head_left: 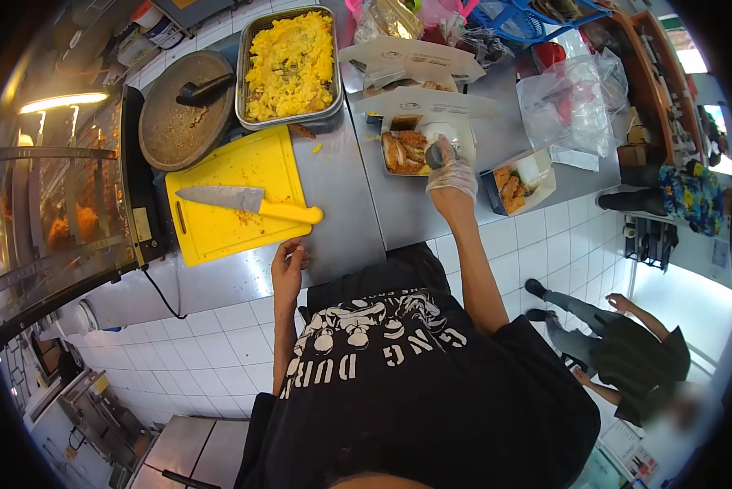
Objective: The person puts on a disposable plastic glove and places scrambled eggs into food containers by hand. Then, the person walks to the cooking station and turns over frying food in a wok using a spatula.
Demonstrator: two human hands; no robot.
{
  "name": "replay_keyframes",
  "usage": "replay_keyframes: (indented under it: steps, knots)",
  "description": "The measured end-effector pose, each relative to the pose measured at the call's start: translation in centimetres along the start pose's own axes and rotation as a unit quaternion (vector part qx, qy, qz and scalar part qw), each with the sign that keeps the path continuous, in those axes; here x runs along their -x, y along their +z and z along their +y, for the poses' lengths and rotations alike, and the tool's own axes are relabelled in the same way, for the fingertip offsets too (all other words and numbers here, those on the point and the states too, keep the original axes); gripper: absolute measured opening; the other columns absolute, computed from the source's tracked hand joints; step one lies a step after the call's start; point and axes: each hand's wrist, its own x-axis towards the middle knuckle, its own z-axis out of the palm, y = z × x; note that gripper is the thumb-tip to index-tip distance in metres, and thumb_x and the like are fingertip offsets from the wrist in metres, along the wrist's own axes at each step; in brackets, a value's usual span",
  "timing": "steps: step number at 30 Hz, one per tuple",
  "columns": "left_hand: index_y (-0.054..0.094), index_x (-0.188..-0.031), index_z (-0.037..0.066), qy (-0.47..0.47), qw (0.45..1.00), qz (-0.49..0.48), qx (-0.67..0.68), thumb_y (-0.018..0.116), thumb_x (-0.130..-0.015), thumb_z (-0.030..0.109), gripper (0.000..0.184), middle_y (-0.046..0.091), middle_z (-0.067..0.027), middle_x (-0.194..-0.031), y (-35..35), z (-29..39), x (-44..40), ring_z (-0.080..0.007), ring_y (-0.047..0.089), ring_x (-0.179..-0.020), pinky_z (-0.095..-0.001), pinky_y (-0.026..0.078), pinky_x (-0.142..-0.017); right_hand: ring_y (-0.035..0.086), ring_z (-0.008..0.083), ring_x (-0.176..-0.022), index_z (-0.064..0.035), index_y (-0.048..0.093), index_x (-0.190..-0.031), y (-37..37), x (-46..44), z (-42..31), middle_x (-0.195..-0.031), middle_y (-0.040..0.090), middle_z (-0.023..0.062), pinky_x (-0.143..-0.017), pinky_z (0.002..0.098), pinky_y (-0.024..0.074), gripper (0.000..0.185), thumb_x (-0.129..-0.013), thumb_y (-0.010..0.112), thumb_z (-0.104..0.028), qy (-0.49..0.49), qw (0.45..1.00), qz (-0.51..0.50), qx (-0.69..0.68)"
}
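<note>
My right hand (453,181), in a clear plastic glove, is closed on a small dark round object (437,156) over an open food box (463,110). Inside that box lie sliced fried meat (404,151) and white rice (441,132). Bare and empty, my left hand (289,262) rests at the counter's front edge with its fingers loosely curled and apart. Near it, a yellow-handled knife (248,202) lies across the yellow cutting board (235,236). A second open box (494,191) with rice and fried pieces stands right of my right hand.
Behind the board are a stone mortar (158,130) with a dark pestle (206,91) and a metal tray (338,90) of yellow food. Plastic bags (578,102) lie at the back right. A glass cabinet (56,196) stands left. Two people are at the right, off the counter.
</note>
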Motion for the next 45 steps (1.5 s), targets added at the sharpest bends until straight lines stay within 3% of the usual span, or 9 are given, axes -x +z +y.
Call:
replay_keyframes:
  steps: [10, 27, 30, 32, 34, 36, 38, 41, 45]
  knots:
    - [0.056, -0.111, 0.001, -0.005, 1.000, -0.001, -0.002, 0.056, -0.090, 0.017, 0.027, 0.058, -0.0066, -0.097, -0.2, -0.1, -0.3, -0.0133, 0.060, -0.080, -0.0257, 0.050, -0.069, 0.055, 0.0393, -0.107, -0.0286, 0.034, -0.140, 0.0, 0.6, -0.2, -0.130, 0.043, 0.0261, -0.087, 0.0442, 0.0475, 0.064, -0.082, 0.060, -0.033, 0.017, 0.999, 0.040, -0.031]
    - [0.056, -0.112, -0.001, 0.019, 0.999, -0.003, 0.031, 0.058, -0.090, 0.014, 0.028, 0.059, -0.0084, -0.100, -0.6, 1.3, -1.5, -0.0139, 0.058, -0.080, -0.0269, 0.049, -0.071, 0.055, 0.0343, -0.107, -0.0200, 0.045, -0.134, 0.5, -0.3, 2.4, -0.125, 0.050, 0.0198, -0.088, 0.0394, 0.0461, 0.052, -0.085, 0.061, -0.023, -0.026, 0.962, 0.180, -0.205]
    - [0.056, -0.112, -0.001, 0.016, 1.000, 0.021, 0.012, 0.057, -0.090, 0.015, 0.027, 0.059, -0.0083, -0.101, -0.6, 2.5, -1.5, -0.0142, 0.059, -0.078, -0.0277, 0.050, -0.070, 0.061, 0.0247, -0.087, -0.0157, 0.042, -0.134, -1.1, -1.3, 3.2, -0.114, 0.055, 0.0138, -0.070, 0.0346, 0.0513, 0.049, -0.088, 0.058, -0.020, 0.076, 0.859, 0.135, -0.487]
    - [0.056, -0.112, 0.000, 0.027, 0.999, 0.020, 0.020, 0.057, -0.090, 0.015, 0.027, 0.059, -0.0090, -0.102, -0.5, 3.4, -2.0, -0.0146, 0.059, -0.080, -0.0278, 0.050, -0.071, 0.057, 0.0132, -0.065, -0.0151, 0.039, -0.133, -7.5, -0.9, -0.4, -0.101, 0.058, 0.0080, -0.047, 0.0247, 0.0445, 0.048, -0.089, 0.057, -0.022, 0.108, 0.663, 0.027, -0.740]
    - [0.056, -0.112, 0.000, 0.046, 0.998, 0.036, 0.030, 0.057, -0.090, 0.016, 0.027, 0.060, -0.0096, -0.103, -0.7, 4.5, -3.0, -0.0150, 0.060, -0.081, -0.0279, 0.050, -0.072, 0.051, 0.0074, -0.052, -0.0149, 0.039, -0.131, -9.6, -1.5, -4.3, -0.096, 0.059, 0.0074, -0.038, 0.0171, 0.0322, 0.047, -0.089, 0.057, -0.023, 0.037, 0.641, 0.010, -0.767]
    - [0.057, -0.113, 0.001, 0.141, 0.989, 0.035, -0.028, 0.057, -0.090, 0.016, 0.027, 0.060, -0.0106, -0.104, -0.3, 6.4, -5.3, -0.0167, 0.060, -0.084, -0.0283, 0.049, -0.073, 0.053, 0.0084, -0.056, -0.0144, 0.039, -0.131, -11.1, -2.4, -8.5, -0.093, 0.059, 0.0062, -0.041, 0.0192, 0.0361, 0.047, -0.089, 0.057, -0.024, 0.009, 0.762, -0.085, -0.642]
    - [0.056, -0.114, 0.001, 0.212, 0.968, 0.074, -0.112, 0.057, -0.090, 0.016, 0.029, 0.059, -0.0128, -0.108, 0.3, 9.1, -8.0, -0.0209, 0.060, -0.090, -0.0301, 0.050, -0.073, 0.060, 0.0273, -0.067, -0.0072, 0.043, -0.129, -8.6, -6.1, -11.6, -0.096, 0.061, 0.0158, -0.060, 0.0349, 0.0474, 0.046, -0.087, 0.057, -0.021, -0.098, 0.883, -0.090, -0.450]
    - [0.050, -0.121, 0.000, 0.264, 0.947, 0.128, -0.133, 0.058, -0.089, 0.017, 0.037, 0.054, -0.0164, -0.115, 1.4, 12.5, -12.9, -0.0262, 0.056, -0.098, -0.0330, 0.049, -0.077, 0.058, 0.0414, -0.092, -0.0028, 0.050, -0.125, -5.1, -12.6, -17.8, -0.108, 0.059, 0.0254, -0.081, 0.0453, 0.0454, 0.044, -0.084, 0.055, -0.018, -0.265, 0.901, 0.062, -0.337]
    - [0.035, -0.133, -0.005, 0.310, 0.896, 0.235, -0.216, 0.057, -0.089, 0.017, 0.054, 0.045, -0.0234, -0.122, 1.3, 12.2, -20.1, -0.0357, 0.048, -0.108, -0.0396, 0.043, -0.089, 0.055, 0.0359, -0.107, -0.0055, 0.048, -0.129, -0.5, -21.0, -22.9, -0.112, 0.059, 0.0222, -0.089, 0.0389, 0.0439, 0.047, -0.085, 0.052, -0.022, -0.258, 0.927, 0.003, -0.273]
